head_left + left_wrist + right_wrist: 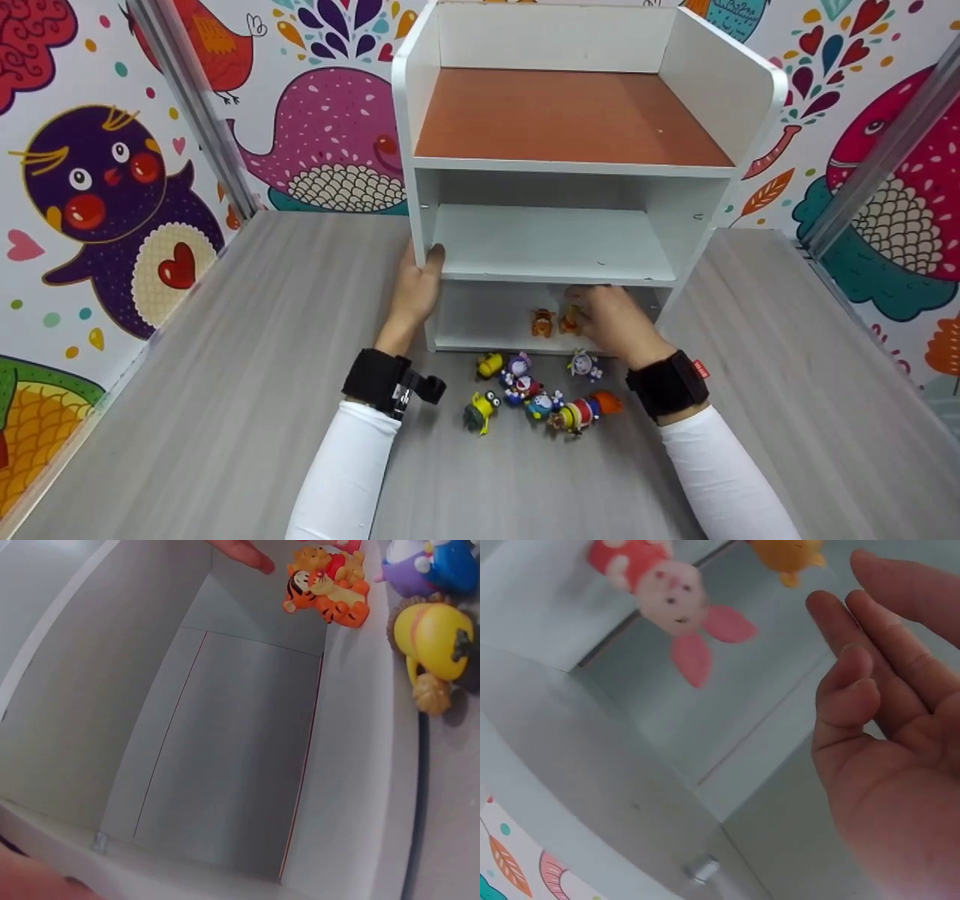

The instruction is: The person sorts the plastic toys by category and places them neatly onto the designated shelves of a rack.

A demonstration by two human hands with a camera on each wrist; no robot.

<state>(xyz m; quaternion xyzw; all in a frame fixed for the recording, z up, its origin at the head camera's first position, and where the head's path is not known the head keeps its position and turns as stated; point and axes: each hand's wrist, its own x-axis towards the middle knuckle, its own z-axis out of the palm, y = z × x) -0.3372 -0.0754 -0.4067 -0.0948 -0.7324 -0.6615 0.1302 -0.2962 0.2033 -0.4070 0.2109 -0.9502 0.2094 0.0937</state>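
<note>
My left hand [416,289] grips the front edge of the white shelf unit's left side panel [420,217], thumb on the inner side. Inside the bottom compartment, my right hand [619,319] hovers by the toy figures with its fingers loosely bent and nothing between them, as the right wrist view shows. A tiger figure [542,322] and a yellow bear figure [569,321] stand side by side near the front edge of the bottom board [480,326]. The right wrist view also has a pink-eared piglet figure [671,596] beside the bear; in the head view my right hand hides it.
Several toy figures lie on the grey floor before the shelf: a green big-eyed one [480,412], a yellow one [490,365], a purple-and-white one [583,365] and a striped one [576,414]. Above are a middle board [547,240] and a brown top [562,116]. Printed walls surround it.
</note>
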